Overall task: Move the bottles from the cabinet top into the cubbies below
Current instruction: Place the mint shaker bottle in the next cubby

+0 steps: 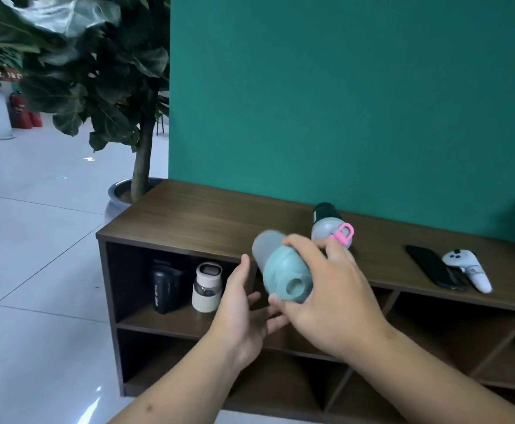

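Note:
My right hand grips a frosted bottle with a pale teal lid, held tilted in the air in front of the cabinet's edge, lid toward me. Just below and left of it my left hand is open, palm up, not touching the bottle. A dark green bottle with a grey lid and pink loop stands on the brown cabinet top. In the upper left cubby stand a black bottle and a cream bottle.
A black phone and a white controller lie on the cabinet top at the right. A potted tree stands by the cabinet's left end. A teal wall backs the cabinet. More cubbies lie below and to the right.

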